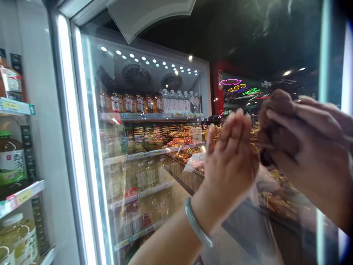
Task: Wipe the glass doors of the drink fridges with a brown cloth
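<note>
My left hand [231,158] is raised at the glass door [154,84] of a drinks cooler, palm forward, its fingers stretched up. A pale green bangle [197,224] circles that wrist. To its right, my right hand [317,136] has its fingers bent over a crumpled dark brown cloth [281,132], held up at the glass. Blur hides the cloth's edges. I cannot tell whether either hand actually touches the pane. Reflections of the shop overlap with what stands behind the glass.
Behind the glass, several bottles [132,103] line a shelf. A lit door frame [68,129] runs down the left. Beyond it, shelves hold a green-capped bottle [11,160] and pale jars [20,235]. A white curved panel [149,14] is at the top.
</note>
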Demonstrator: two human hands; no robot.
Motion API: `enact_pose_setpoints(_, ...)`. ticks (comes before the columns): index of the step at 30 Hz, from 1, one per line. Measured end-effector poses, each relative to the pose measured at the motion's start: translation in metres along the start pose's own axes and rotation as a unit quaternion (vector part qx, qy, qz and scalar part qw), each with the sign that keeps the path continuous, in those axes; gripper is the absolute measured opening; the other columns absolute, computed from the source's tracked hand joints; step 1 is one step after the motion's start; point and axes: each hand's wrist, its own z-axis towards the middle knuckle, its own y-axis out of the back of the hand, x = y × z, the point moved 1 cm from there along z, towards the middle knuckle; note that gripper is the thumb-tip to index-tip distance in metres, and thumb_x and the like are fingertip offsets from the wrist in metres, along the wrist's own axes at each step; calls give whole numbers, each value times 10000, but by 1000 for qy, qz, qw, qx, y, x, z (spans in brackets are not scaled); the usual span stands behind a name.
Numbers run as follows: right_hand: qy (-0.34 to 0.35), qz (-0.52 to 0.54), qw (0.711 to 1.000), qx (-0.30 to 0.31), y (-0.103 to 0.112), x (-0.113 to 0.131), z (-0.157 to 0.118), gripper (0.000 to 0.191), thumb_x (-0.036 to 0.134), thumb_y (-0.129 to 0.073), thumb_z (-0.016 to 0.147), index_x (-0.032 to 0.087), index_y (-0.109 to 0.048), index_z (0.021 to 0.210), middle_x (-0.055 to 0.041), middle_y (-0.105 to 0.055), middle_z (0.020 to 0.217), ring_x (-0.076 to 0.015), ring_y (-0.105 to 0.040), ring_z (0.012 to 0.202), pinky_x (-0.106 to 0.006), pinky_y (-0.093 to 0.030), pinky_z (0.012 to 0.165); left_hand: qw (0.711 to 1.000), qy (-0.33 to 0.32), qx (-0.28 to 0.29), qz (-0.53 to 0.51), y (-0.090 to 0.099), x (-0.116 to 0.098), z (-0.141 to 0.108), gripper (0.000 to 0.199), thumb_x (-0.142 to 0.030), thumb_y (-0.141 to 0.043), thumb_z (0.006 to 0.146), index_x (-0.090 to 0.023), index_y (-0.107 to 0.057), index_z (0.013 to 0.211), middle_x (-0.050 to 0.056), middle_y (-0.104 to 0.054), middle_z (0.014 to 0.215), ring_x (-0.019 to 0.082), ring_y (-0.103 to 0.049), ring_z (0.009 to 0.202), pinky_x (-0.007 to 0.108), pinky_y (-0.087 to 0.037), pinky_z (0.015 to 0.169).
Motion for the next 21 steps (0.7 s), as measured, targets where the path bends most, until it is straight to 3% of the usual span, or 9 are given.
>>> enact_pose_setpoints(2, 12, 6, 1000, -19, -12, 15, 15, 558, 286, -704, 854, 256, -657, 1410, -73, -640, 1468, -319, -551, 1423, -493, -439, 1248, 1000, 14, -2, 6, 3, 20, 13, 613, -295, -276, 1087, -81, -250, 1661, 91, -269, 1748, 213, -131, 1653, 481, -70, 1372)
enact_pose_setpoints(5, 99, 12, 995, 28, -15, 34, -6, 554, 246, -691, 883, 227, -628, 1433, -80, -672, 1429, -321, -568, 1406, -525, -453, 1225, 1000, 4, 21, 15, 5, 43, 2, 617, -285, -308, 1084, -78, -247, 1662, 102, -237, 1757, 227, -118, 1656, 480, -55, 1375)
enact_pose_setpoints(7, 174, 15, 983, 64, -10, 31, -27, 634, 211, -692, 901, 225, -542, 1517, -75, -678, 1428, -292, -595, 1382, -513, -447, 1233, 999, -8, 37, 20, 7, 54, -15, 638, -282, -350, 1075, -99, -219, 1672, 93, -228, 1759, 227, -122, 1656, 482, -75, 1377)
enact_pose_setpoints(9, 215, 0, 976, 46, -8, 18, -30, 668, 186, -713, 888, 252, -534, 1527, -82, -694, 1401, -288, -633, 1333, -504, -481, 1201, 999, -9, 35, 26, 7, 64, -26, 665, -285, -376, 1071, -127, -173, 1684, 87, -249, 1753, 219, -155, 1651, 489, -93, 1377)
enact_pose_setpoints(12, 153, -18, 987, -35, -20, 8, 7, 524, 189, -749, 848, 288, -684, 1358, -70, -724, 1334, -298, -666, 1274, -489, -547, 1117, 999, 6, 2, 36, 8, 82, -19, 658, -285, -358, 1081, -156, -144, 1690, 84, -284, 1742, 207, -188, 1644, 502, -101, 1374)
enact_pose_setpoints(15, 70, -13, 995, -66, -43, 36, 47, 356, 245, -718, 870, 258, -749, 1224, -63, -731, 1300, -317, -645, 1286, -513, -542, 1107, 999, 7, -11, 48, 8, 98, -4, 620, -287, -335, 1090, -169, -194, 1682, 90, -298, 1737, 215, -201, 1642, 531, -114, 1366)
enact_pose_setpoints(18, 131, 17, 991, -7, -53, 71, 44, 359, 276, -667, 927, 244, -719, 1281, -63, -722, 1326, -308, -609, 1333, -531, -494, 1152, 998, -11, -13, 57, 11, 111, -8, 603, -287, -322, 1094, -147, -230, 1673, 103, -299, 1735, 235, -186, 1646, 547, -120, 1361)
enact_pose_setpoints(21, 260, 41, 961, 79, -45, 69, 24, 429, 224, -636, 961, 230, -647, 1390, -44, -688, 1410, -262, -581, 1376, -499, -456, 1203, 998, -10, 2, 65, 18, 124, -25, 620, -278, -314, 1091, -118, -194, 1678, 111, -288, 1739, 236, -165, 1650, 534, -93, 1364)
